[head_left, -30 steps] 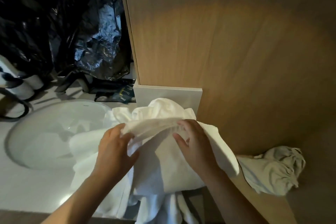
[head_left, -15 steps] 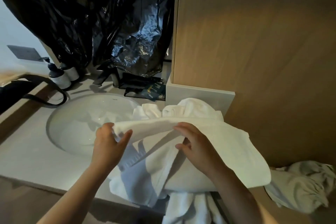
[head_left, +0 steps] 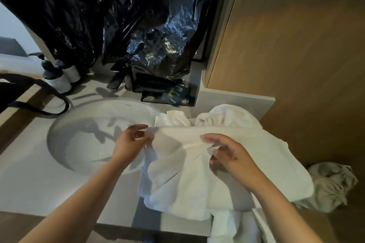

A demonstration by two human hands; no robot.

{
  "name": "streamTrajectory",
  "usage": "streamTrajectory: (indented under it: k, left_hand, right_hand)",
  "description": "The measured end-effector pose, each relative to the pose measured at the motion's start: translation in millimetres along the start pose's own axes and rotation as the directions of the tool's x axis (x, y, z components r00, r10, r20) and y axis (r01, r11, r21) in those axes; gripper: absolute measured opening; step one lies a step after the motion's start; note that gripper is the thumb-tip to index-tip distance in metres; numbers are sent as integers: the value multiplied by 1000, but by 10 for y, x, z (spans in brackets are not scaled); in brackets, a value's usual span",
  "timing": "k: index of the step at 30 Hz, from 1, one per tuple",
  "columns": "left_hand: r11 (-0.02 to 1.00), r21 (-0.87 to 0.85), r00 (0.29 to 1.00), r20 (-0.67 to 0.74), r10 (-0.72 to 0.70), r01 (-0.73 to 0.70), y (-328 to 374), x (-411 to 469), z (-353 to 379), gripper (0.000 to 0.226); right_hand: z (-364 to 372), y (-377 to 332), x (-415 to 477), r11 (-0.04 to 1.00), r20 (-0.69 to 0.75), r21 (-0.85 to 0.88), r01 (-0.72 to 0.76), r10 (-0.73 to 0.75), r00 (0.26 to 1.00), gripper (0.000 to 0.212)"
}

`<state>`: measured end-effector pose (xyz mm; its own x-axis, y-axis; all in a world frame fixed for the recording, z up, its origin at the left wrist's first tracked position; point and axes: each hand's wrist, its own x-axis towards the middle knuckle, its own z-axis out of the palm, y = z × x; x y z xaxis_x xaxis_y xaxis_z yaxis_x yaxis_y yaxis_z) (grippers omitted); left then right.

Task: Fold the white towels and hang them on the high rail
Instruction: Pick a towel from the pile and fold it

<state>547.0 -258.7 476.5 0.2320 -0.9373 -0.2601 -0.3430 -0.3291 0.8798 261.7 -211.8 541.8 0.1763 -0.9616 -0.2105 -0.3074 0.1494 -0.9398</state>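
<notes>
Both grips have shifted along the top hem since half a second ago, with the fingers looser than they were. Your left grip [head_left: 128, 142] now pinches the left corner of the white towel [head_left: 193, 175] between thumb and fingertips, just over the right rim of the sink [head_left: 83, 144]. Your right grip [head_left: 235, 156] has its fingers curled on a pleat further along the same hem; it looks like a pinch, but blur makes that less sure. The towel is draped over the counter [head_left: 25, 179] right of the sink, with its lower part hanging off the front edge and its back against a heap of more towels [head_left: 227, 114]. A crumpled towel [head_left: 331, 185] lies apart to the right, below the wooden panel [head_left: 296, 55]. A black plastic bag [head_left: 128, 16] and bottles [head_left: 59, 81] stand at the back, not touching the white towel. On handling, it is likely soft terry, limp and light but bulky. It will probably sag wherever you don't hold it, and the layers will bunch rather than slide. The best hold is at the two hem corners, pulled taut, so your right grip probably needs to reach the far right corner before you fold.
</notes>
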Motion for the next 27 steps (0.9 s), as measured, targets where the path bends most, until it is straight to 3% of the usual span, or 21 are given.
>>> streamTrajectory:
  k: [3,6,10,15,17,19,21,24,27]
  left_hand:
    - [992,-112,990,131,-45,60,-93,107,-1,50]
    - [972,-194,971,220,-90,134,-143,146,23,52]
    - [977,-188,950,308,-39,102,-188,145,46,30]
    - [972,-230,952,304,31,42,-231,80,23,25]
    - [976,-212,965,262,4,54,-250,21,-11,33]
    - [996,-83,985,163,52,-39,-325,-68,-86,47]
    - [968,46,963,127,239,-247,-414,-215,-195,50]
    - [853,99,844,245,478,-512,-418,-442,-322,39]
    - [764,131,753,338,564,-631,-325,-570,-320,38]
  right_hand:
    - [100,-59,0,996,81,59,-70,65,995,45]
    - [165,-133,31,997,115,-61,-38,45,992,42]
    - [194,-237,105,995,172,-83,-48,61,983,33]
    - [254,-344,220,926,187,346,-151,90,978,39]
    - [326,-337,261,930,161,317,-185,140,977,37]
    - [387,-318,269,985,107,55,-163,156,982,31]
    - [391,-306,241,989,76,-107,-104,112,991,27]
    - [325,-319,165,988,68,-141,-54,64,996,22]
    - [300,-331,86,986,79,-163,-39,52,996,17]
